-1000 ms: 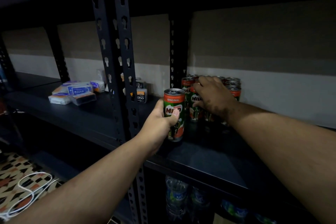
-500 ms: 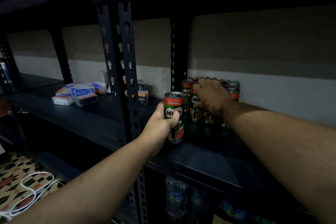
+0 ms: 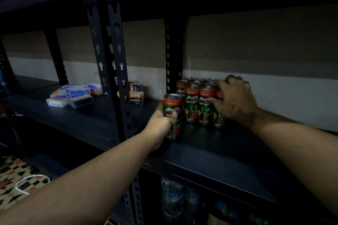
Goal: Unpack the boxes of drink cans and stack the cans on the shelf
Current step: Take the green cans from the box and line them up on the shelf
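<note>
Lower shelf, near: water bottles point(image 3: 172, 201) stand upright in shadow. Main shelf point(image 3: 210, 160): the left hand point(image 3: 161, 126) grips one upright can point(image 3: 172, 115), base on the shelf, just left of the can group point(image 3: 198, 104). The right hand point(image 3: 236, 99) curls over the group's right cans, thumb against a front can. Far left: small packs point(image 3: 73, 96) lie loose.

Looks like a shop stockroom, dim view: slotted dark metal shelving point(image 3: 117, 82), Milo cans point(image 3: 198, 105) grouped, boxed goods point(image 3: 73, 96), bottled water point(image 3: 172, 199) below.
</note>
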